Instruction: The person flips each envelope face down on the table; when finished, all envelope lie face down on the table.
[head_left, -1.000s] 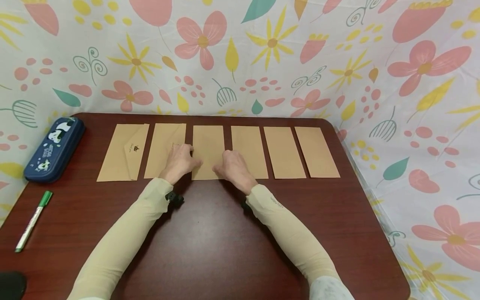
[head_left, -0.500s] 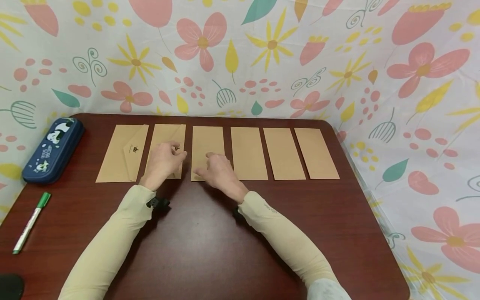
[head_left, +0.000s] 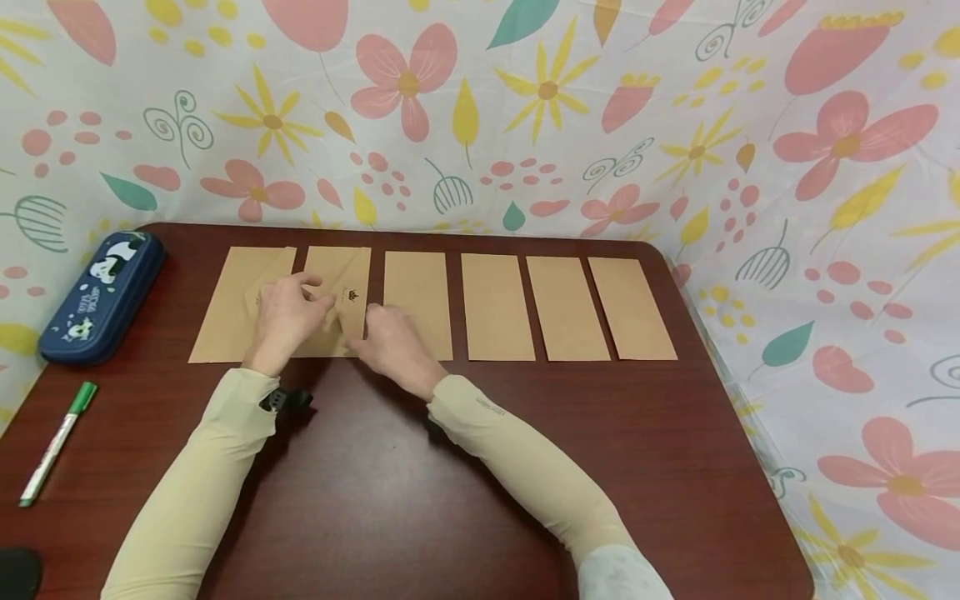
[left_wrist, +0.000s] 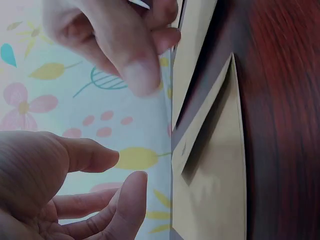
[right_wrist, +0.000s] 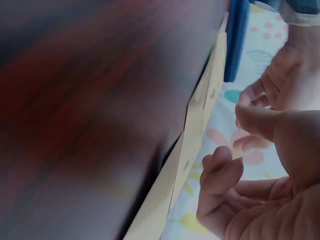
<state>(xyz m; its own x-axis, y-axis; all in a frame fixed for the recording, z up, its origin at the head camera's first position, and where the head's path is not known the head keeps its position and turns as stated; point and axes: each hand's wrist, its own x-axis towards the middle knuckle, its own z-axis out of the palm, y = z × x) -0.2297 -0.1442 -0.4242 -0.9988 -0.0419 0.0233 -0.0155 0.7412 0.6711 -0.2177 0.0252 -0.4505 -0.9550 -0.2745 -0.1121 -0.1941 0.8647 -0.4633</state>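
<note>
Several kraft-paper envelopes lie in a row along the back of the brown table point(head_left: 405, 483). My left hand point(head_left: 283, 321) hovers between the first envelope point(head_left: 216, 321) and the second envelope point(head_left: 318, 260), covering part of each. Its thumb and fingers stand apart with nothing between them in the left wrist view. My right hand point(head_left: 397, 346) is over the gap between the second envelope and the third envelope point(head_left: 416, 279). Loosely bent fingers point(right_wrist: 220, 175) of that hand hold nothing. On the second envelope, a pointed flap point(left_wrist: 202, 120) stands slightly raised and carries a small crown print.
Farther right lie the fourth envelope point(head_left: 497, 308), the fifth envelope point(head_left: 567, 308) and the sixth envelope point(head_left: 632, 308). A navy pencil case point(head_left: 101, 300) and a green-capped marker point(head_left: 60, 442) are at the left. A patterned cloth point(head_left: 480, 117) hangs behind the table.
Both hands have moved left, from around the third envelope toward the first and second. The second envelope's crown print has come into view. The envelopes keep their places.
</note>
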